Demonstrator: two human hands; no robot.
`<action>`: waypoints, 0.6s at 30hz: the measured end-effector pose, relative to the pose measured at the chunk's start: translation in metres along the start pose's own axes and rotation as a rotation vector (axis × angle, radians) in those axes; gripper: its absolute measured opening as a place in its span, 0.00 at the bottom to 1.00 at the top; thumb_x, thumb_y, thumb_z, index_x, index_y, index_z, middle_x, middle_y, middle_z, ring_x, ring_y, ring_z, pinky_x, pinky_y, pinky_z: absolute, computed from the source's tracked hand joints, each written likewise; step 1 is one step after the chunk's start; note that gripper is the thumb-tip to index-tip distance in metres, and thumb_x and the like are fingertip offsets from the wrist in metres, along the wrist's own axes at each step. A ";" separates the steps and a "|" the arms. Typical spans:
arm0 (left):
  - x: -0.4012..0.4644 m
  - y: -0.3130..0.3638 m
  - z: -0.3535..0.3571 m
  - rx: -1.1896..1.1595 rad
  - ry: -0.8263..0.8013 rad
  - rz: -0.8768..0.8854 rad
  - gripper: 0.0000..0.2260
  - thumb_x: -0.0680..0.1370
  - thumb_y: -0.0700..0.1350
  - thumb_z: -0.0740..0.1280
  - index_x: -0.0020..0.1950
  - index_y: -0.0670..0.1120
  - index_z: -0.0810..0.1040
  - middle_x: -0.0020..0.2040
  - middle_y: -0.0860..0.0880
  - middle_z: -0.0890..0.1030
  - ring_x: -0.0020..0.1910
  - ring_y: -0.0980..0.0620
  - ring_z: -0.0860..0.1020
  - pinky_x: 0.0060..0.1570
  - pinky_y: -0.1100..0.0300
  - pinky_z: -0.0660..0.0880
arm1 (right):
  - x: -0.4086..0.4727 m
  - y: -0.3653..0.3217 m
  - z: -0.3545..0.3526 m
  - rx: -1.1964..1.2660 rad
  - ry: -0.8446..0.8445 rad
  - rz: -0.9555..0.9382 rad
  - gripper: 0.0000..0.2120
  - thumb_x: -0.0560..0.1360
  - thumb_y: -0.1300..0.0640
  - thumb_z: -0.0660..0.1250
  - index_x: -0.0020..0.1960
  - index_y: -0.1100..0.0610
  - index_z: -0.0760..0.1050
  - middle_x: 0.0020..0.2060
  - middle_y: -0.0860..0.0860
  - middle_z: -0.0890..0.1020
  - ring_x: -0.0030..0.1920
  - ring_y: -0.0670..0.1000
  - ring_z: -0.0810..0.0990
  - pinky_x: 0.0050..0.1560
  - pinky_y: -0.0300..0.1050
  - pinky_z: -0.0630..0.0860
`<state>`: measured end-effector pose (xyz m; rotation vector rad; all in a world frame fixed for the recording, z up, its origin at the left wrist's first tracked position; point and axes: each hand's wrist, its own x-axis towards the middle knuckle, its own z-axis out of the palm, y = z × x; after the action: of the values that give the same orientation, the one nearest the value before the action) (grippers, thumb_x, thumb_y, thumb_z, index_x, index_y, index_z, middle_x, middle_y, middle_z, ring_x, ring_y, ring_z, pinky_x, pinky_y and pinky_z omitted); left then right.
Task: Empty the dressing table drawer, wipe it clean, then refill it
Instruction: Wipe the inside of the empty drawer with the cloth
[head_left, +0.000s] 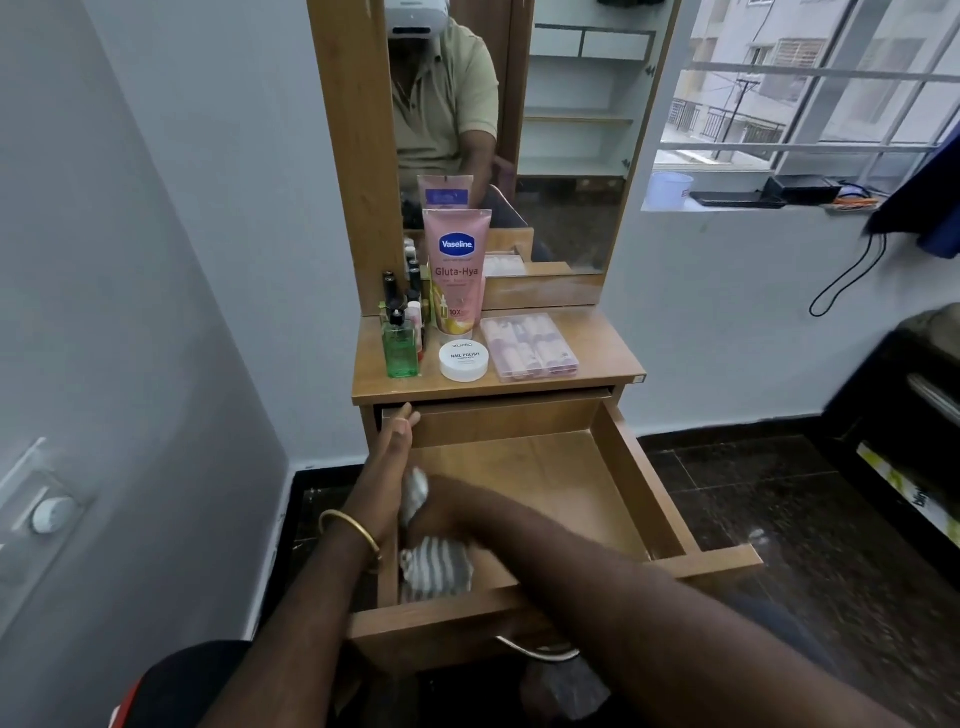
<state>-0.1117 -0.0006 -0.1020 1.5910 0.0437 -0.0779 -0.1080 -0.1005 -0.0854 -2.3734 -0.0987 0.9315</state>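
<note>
The drawer's (644, 499) right side lies bare; the cloth (436, 569) (striped) crowds its front-left corner.

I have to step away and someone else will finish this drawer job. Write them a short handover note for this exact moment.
Left hand: open, fingers straight, resting along the left inner wall of the pulled-out wooden drawer.
Right hand: gripping the grey-and-white striped cloth at the drawer's front-left corner.
On the tabletop: pink Vaseline lotion tube, white round nail polish remover tub, clear flat plastic case, green glass bottle, small dark bottles behind it.
Done: the drawer looks emptied.
Left: finish wiping, then refill the drawer.
</note>
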 end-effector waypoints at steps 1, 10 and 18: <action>0.001 -0.001 -0.001 0.027 -0.007 0.002 0.39 0.72 0.74 0.48 0.77 0.53 0.60 0.73 0.55 0.67 0.74 0.55 0.62 0.74 0.53 0.57 | -0.002 -0.001 0.008 -0.085 -0.051 -0.002 0.27 0.73 0.62 0.72 0.70 0.64 0.68 0.63 0.62 0.78 0.61 0.61 0.78 0.63 0.54 0.76; -0.004 0.001 -0.002 0.050 -0.043 -0.018 0.40 0.70 0.75 0.50 0.78 0.56 0.58 0.75 0.56 0.65 0.76 0.52 0.61 0.75 0.44 0.58 | -0.020 0.052 -0.069 -0.531 0.474 -0.065 0.08 0.77 0.56 0.67 0.55 0.55 0.75 0.52 0.54 0.80 0.51 0.57 0.81 0.45 0.49 0.77; -0.007 0.006 -0.001 0.102 -0.045 -0.002 0.46 0.66 0.78 0.48 0.79 0.55 0.56 0.76 0.58 0.63 0.75 0.56 0.58 0.67 0.56 0.55 | -0.070 0.114 -0.067 -0.675 0.117 0.195 0.19 0.79 0.48 0.65 0.64 0.60 0.75 0.58 0.56 0.81 0.58 0.56 0.80 0.61 0.50 0.76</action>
<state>-0.1183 0.0003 -0.0953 1.6900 0.0065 -0.1195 -0.1336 -0.2466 -0.0657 -3.1015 -0.1574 0.9493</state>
